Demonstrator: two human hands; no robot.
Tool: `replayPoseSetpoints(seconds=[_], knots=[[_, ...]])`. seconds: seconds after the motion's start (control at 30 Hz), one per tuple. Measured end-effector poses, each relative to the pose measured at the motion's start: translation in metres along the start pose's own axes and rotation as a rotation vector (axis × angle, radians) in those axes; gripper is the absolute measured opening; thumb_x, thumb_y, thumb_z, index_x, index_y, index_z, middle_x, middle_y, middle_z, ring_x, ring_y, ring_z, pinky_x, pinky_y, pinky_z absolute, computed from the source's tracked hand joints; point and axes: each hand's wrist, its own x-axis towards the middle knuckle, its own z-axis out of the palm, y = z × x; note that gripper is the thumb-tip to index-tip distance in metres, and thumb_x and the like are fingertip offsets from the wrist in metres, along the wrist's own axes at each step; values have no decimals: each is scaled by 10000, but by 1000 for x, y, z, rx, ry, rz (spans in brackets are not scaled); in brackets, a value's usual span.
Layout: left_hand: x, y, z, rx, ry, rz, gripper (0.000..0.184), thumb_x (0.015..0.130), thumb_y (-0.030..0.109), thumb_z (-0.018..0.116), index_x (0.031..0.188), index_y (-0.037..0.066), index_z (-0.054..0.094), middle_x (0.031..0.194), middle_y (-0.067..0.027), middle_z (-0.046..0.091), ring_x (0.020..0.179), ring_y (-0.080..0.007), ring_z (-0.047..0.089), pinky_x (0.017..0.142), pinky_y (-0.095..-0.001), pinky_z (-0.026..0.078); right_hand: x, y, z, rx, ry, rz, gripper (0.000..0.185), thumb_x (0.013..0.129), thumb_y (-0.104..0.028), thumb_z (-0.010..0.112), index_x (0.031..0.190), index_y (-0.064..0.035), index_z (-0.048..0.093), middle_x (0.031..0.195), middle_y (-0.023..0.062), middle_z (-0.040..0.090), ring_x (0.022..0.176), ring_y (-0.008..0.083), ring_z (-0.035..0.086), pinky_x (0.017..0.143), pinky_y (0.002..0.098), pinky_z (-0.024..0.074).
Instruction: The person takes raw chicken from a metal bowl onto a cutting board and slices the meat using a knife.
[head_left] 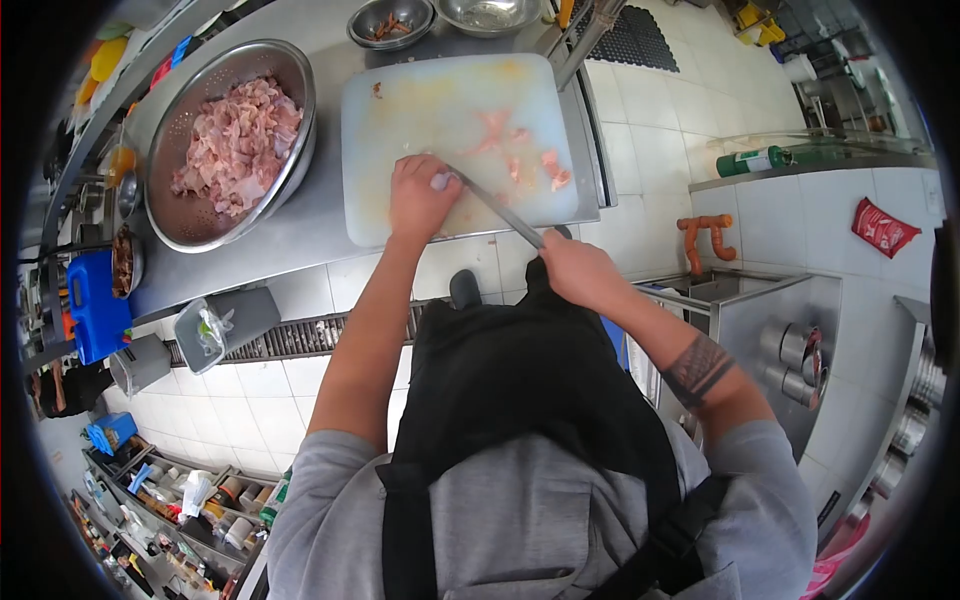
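My right hand [582,270] is wrapped round the handle of a knife [497,208]. Its blade slants up and left across the white cutting board [390,110], with the tip end beside my left hand [422,195]. The left fingers are curled and closed near the board's front edge. A small pale bit shows at them, but I cannot make out what they hold. Scraps of raw meat [555,170] lie on the board's right side. Left of the board, a steel colander [298,85] holds a heap of raw chicken pieces [240,145].
Behind the board stand a steel bowl with brown bits [392,42] and another steel bowl [488,14]. A blue jug [97,305] and grey bins [250,312] are at the left. The steel table's right edge [600,165] runs close beside the board.
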Motion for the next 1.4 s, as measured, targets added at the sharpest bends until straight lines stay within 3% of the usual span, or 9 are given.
replayPoseSetpoints(seconds=[0.1, 0.17, 0.4, 0.8, 0.93, 1.07, 1.13, 1.23, 1.4], knots=[[-6, 2, -8, -47, -19, 41, 237, 760, 138, 807, 973, 59, 738, 1095, -107, 726, 1136, -348, 620, 988, -461, 527, -5, 12, -8, -112, 22, -14, 223, 1045, -152, 495, 1197, -4, 563, 968, 279, 734, 932, 478, 725, 812, 610, 554], [-9, 6, -11, -161, -45, -134, 245, 778, 140, 791, 1001, 57, 733, 1137, -108, 709, 1142, -350, 616, 973, -451, 538, 4, 12, -11, -69, 149, -17, 222, 1070, -218, 535, 1103, 1, 525, 910, 281, 722, 847, 494, 709, 768, 635, 532], [-4, 5, -14, -10, -41, 23, 285, 770, 101, 778, 1047, 47, 739, 1194, -103, 696, 1180, -329, 615, 993, -430, 543, -2, -42, -8, -6, -29, 1, 226, 977, -75, 512, 1166, 44, 547, 995, 291, 732, 954, 478, 723, 832, 596, 557], [6, -7, -19, -38, -88, 121, 174, 758, 84, 768, 929, 52, 757, 1067, -101, 725, 1107, -352, 634, 954, -444, 549, 135, -81, 28, 82, 243, -242, 261, 943, -79, 582, 1183, 17, 546, 1016, 284, 740, 993, 470, 737, 846, 581, 570], [1, -11, -16, -8, -9, 78, 181, 759, 80, 771, 936, 57, 746, 1079, -94, 722, 1087, -351, 631, 935, -443, 552, 92, -66, 22, 66, 134, -174, 311, 963, -97, 561, 1251, 19, 547, 1030, 282, 748, 983, 450, 750, 846, 578, 577], [0, -12, -15, 7, 7, -7, 187, 765, 89, 782, 942, 56, 733, 1089, -92, 710, 1085, -344, 628, 928, -445, 554, 51, -22, 4, -12, 54, -96, 240, 1037, -177, 547, 1184, 12, 541, 990, 278, 741, 968, 471, 729, 845, 585, 559], [-1, -10, -17, 6, 8, 4, 188, 769, 93, 785, 945, 54, 730, 1086, -96, 707, 1089, -342, 628, 928, -445, 555, 59, -6, -18, -215, 30, -92, 244, 1070, -228, 524, 1197, -20, 549, 974, 277, 741, 957, 468, 730, 824, 585, 563], [-2, -8, -19, 9, -4, -1, 193, 779, 100, 790, 956, 53, 727, 1085, -103, 704, 1097, -338, 630, 930, -445, 556, 75, 5, -45, -177, 216, -92, 248, 1078, -251, 508, 1211, -45, 552, 931, 279, 734, 915, 484, 722, 785, 593, 560], [-3, -9, -20, -10, 14, -19, 178, 810, 106, 785, 969, 54, 726, 1101, -109, 708, 1108, -335, 634, 942, -444, 555, 41, 1, -21, -44, 188, -99, 262, 1058, -250, 531, 1157, -10, 569, 908, 281, 729, 889, 485, 718, 810, 622, 540]])
